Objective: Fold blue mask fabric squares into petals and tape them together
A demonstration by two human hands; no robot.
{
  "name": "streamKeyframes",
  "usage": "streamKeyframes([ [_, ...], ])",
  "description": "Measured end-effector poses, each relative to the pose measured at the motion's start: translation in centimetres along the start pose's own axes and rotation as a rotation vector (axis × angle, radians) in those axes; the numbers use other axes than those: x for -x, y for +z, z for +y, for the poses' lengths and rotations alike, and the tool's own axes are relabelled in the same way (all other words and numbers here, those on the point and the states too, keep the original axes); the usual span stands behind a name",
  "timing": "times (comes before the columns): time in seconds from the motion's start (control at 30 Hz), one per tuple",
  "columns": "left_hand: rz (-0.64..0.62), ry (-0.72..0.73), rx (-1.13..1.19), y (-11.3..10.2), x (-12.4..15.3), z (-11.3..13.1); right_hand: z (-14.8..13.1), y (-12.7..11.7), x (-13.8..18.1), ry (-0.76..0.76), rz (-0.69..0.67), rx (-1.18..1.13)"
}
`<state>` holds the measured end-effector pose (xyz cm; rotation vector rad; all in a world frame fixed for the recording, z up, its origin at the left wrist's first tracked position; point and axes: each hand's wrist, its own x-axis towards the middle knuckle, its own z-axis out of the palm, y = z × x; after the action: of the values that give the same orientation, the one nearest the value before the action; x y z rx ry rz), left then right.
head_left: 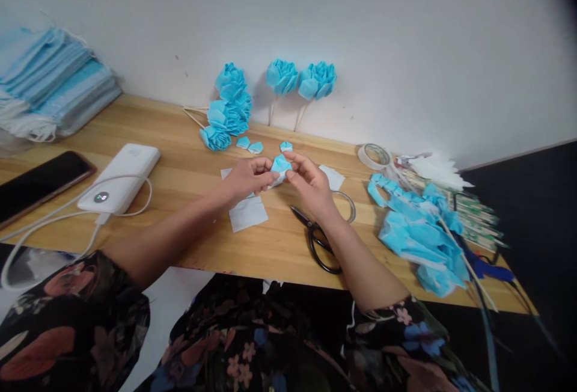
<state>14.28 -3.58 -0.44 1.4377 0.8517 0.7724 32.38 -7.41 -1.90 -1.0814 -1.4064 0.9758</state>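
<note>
Between my two hands is a small folded piece of blue and white sheet (282,165), its blue face up and pointed at the top. My left hand (250,178) pinches its left edge, and my right hand (311,183) pinches the right edge. Just beyond lie small folded blue petals (255,148), with another single petal (286,147) behind my fingers. Pale square sheets (249,214) lie under and beside my left hand. Black-handled scissors (321,241) rest partly beneath my right forearm.
Blue flowers on sticks (232,106) lie at the back; two more flowers (318,80) lean on the wall. Left are stacked face masks (58,79), a phone (42,184) and a power bank (121,175) with cable. Right are tape (375,156), crumpled blue material (419,235) and a blue-handled tool (493,270).
</note>
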Motion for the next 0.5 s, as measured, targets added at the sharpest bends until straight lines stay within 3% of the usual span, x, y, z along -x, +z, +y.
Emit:
streamKeyframes([
  [0.2,0.101,-0.023,-0.015,-0.26,-0.09,0.11,0.02,-0.25,-0.06,0.025,-0.045,-0.009],
  [0.5,0.047,0.078,-0.060,-0.25,-0.04,-0.13,0.19,-0.47,-0.15,0.036,-0.020,0.011],
])
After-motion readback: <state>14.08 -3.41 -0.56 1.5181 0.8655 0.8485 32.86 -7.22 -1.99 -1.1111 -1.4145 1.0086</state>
